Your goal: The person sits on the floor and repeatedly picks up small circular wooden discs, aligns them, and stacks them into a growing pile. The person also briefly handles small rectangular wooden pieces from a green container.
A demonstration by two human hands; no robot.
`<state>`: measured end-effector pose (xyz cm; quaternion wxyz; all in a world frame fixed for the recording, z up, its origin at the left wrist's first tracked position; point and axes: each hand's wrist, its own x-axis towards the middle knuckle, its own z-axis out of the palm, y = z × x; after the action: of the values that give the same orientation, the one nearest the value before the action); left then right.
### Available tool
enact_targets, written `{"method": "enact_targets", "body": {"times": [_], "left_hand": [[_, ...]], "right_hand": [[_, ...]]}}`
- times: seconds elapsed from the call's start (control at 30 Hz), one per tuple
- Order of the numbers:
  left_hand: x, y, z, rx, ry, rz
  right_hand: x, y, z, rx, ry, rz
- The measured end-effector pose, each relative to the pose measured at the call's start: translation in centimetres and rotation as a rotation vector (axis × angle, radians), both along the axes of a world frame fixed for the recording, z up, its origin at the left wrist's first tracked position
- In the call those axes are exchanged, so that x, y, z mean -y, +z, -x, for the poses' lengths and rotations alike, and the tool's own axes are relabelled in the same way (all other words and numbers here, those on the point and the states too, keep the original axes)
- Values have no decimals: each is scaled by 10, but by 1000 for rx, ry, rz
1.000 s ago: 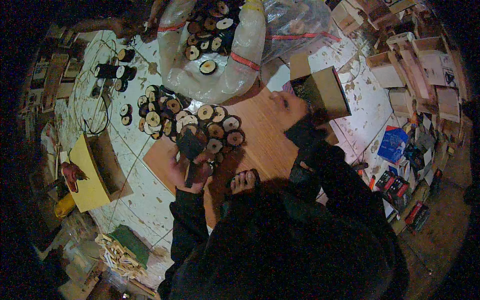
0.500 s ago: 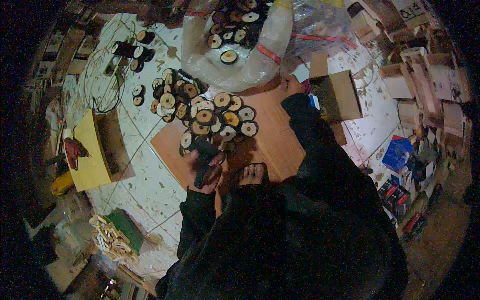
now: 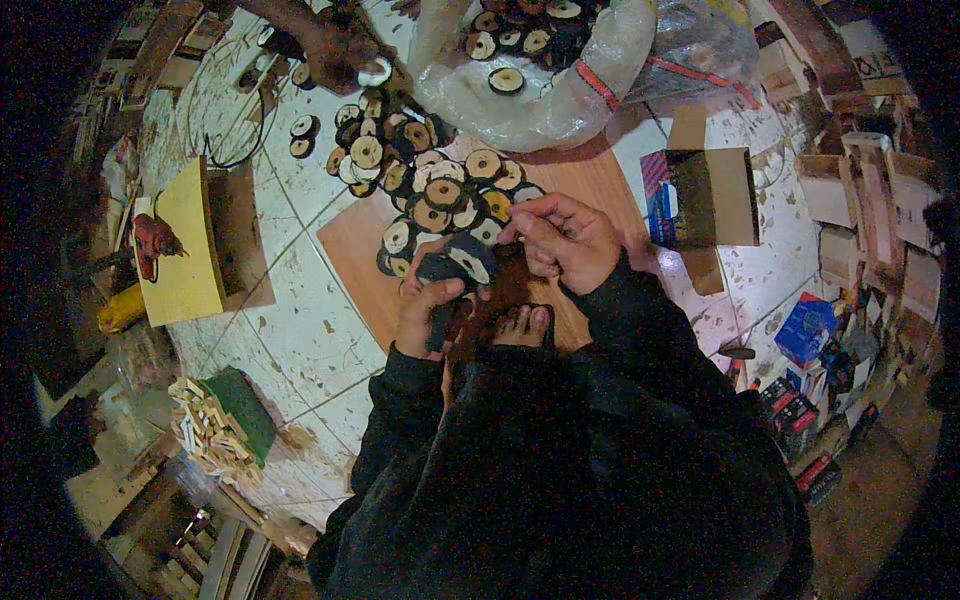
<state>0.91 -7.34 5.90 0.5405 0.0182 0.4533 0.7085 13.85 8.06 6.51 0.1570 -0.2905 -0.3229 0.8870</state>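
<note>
My left hand point(image 3: 425, 318) is closed around a thick round disc point(image 3: 462, 260) with a dark rim and a pale face, tilted on its edge. Close beside it, to the right, my right hand point(image 3: 572, 240) is closed with thumb and forefinger pinched together. Whatever lies in that pinch is too small to make out. Just beyond both hands, a heap of similar dark-rimmed discs point(image 3: 431, 217) with central holes covers part of a brown wooden board point(image 3: 350, 250). My bare toes show below the hands.
Another person's hand point(image 3: 345, 60) reaches in at the far left, over a white-faced disc. A clear plastic sack point(image 3: 480, 115) holds more discs at the back. To the right stands an open cardboard box point(image 3: 728, 195) with a blue-and-red packet point(image 3: 660, 200); left, a yellow panel point(image 3: 183, 250).
My right hand has come from beside the cardboard box to next to my left hand. The left hand has tilted the disc upward. Another person's arm has entered at the far left.
</note>
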Motion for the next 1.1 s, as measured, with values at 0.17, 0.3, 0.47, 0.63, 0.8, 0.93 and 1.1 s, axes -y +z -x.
{"method": "enact_targets", "body": {"times": [0.17, 0.3, 0.47, 0.63, 0.8, 0.93, 1.1], "left_hand": [[-2, 8, -1, -262, -28, 181], [-4, 14, -3, -623, -69, 213], [-3, 28, -1, -731, -119, 296], [-7, 35, 0, -438, -60, 454], [3, 29, -3, -332, -69, 412], [19, 16, -5, -169, -3, 446], [35, 0, -6, -244, -100, 538]], "right_hand": [[8, 7, 4, 118, -131, -150], [9, 9, 7, 95, -63, -145], [12, 18, 3, 205, -112, -265], [27, 7, 8, 194, -204, -1033], [42, -25, 7, -30, -177, -1684], [52, -45, -6, -93, -44, -1789], [64, -56, -16, -76, 72, -1889]]}}
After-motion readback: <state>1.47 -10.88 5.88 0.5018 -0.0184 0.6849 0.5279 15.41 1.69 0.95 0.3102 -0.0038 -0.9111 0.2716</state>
